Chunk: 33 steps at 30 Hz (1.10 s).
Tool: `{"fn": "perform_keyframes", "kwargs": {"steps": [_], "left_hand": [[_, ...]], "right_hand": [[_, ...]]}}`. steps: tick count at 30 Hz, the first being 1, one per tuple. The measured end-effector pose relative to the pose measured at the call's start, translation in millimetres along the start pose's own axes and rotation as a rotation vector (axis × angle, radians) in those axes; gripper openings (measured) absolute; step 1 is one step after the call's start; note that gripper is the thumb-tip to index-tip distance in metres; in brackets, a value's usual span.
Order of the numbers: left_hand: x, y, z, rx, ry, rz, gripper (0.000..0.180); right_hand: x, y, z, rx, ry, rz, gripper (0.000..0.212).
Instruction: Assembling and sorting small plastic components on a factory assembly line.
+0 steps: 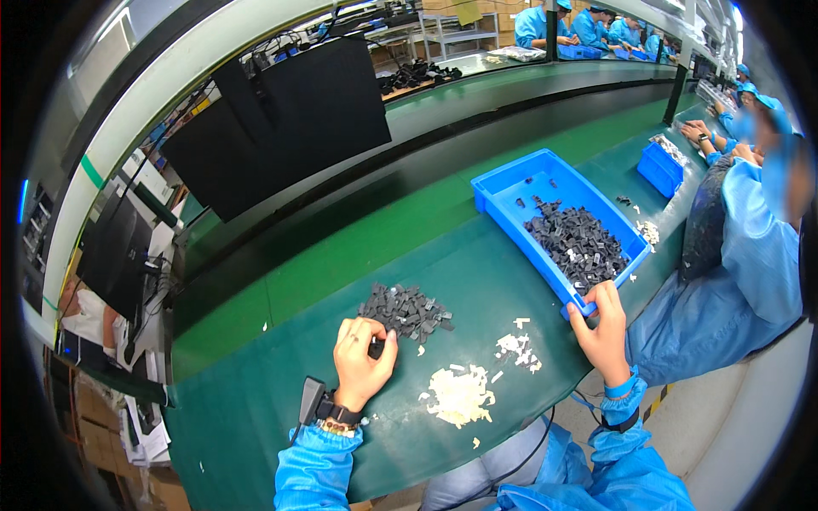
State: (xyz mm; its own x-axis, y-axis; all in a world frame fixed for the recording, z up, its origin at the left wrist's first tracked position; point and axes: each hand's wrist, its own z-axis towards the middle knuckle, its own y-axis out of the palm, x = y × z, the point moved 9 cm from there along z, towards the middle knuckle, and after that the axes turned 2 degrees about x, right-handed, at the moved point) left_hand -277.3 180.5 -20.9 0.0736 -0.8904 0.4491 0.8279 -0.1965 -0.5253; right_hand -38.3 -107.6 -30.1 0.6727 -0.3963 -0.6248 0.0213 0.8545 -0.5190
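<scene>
My left hand (365,359) is at the near-left edge of a heap of small black plastic pieces (407,312). Its fingers curl toward the thumb, with a dark piece showing between them. With thumb and fingers, my right hand (603,330) grips the near corner of a blue plastic tray (520,244). Many more small black pieces (578,243) lie inside the tray, mostly toward its right and near end. On the green mat between my hands sit a pile of cream-coloured strips (460,395) and a smaller scatter of whitish bits (518,349).
The green table mat (256,383) bends away at its front edge near my lap. A black monitor (281,119) stands at the back left. To the right, a person in blue (754,230) sits close by, near a small blue bin (660,169). Other workers sit farther back.
</scene>
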Motion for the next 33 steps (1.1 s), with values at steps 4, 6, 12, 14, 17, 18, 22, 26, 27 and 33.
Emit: {"fn": "perform_keyframes", "kwargs": {"steps": [4, 6, 12, 14, 17, 18, 22, 26, 27, 33], "left_hand": [[18, 23, -7, -0.181, 0.077, -0.017, 0.018], [33, 20, -13, -0.211, 0.168, 0.025, 0.019], [43, 23, -23, -0.449, 0.166, 0.065, 0.021], [41, 28, -22, -0.434, 0.195, 0.043, 0.021], [33, 28, -19, -0.396, 0.150, 0.103, 0.016], [35, 28, -16, -0.402, 0.152, 0.100, 0.016], [37, 28, -14, -0.396, 0.164, 0.130, 0.019], [35, 29, -22, -0.390, 0.214, 0.190, 0.019], [33, 27, -23, -0.387, 0.213, 0.185, 0.019], [29, 33, -26, -0.391, 0.218, 0.201, 0.019]], "right_hand": [[4, -7, -6, 0.005, -0.129, 0.034, 0.026], [7, 1, -14, 0.007, -0.117, 0.067, 0.027], [-45, 9, -71, 0.139, -0.023, 0.257, 0.029], [-69, 14, -76, 0.093, 0.021, 0.410, 0.021], [-84, 40, -81, -0.021, 0.027, 0.557, 0.026], [-100, 33, -78, 0.059, -0.082, 0.551, 0.012], [-105, 52, -90, -0.118, -0.009, 0.574, 0.011], [-102, 67, -103, -0.308, 0.056, 0.632, 0.010], [-101, 69, -103, -0.320, 0.058, 0.642, 0.010], [-62, 98, -118, -0.491, 0.327, 0.855, 0.012]]}}
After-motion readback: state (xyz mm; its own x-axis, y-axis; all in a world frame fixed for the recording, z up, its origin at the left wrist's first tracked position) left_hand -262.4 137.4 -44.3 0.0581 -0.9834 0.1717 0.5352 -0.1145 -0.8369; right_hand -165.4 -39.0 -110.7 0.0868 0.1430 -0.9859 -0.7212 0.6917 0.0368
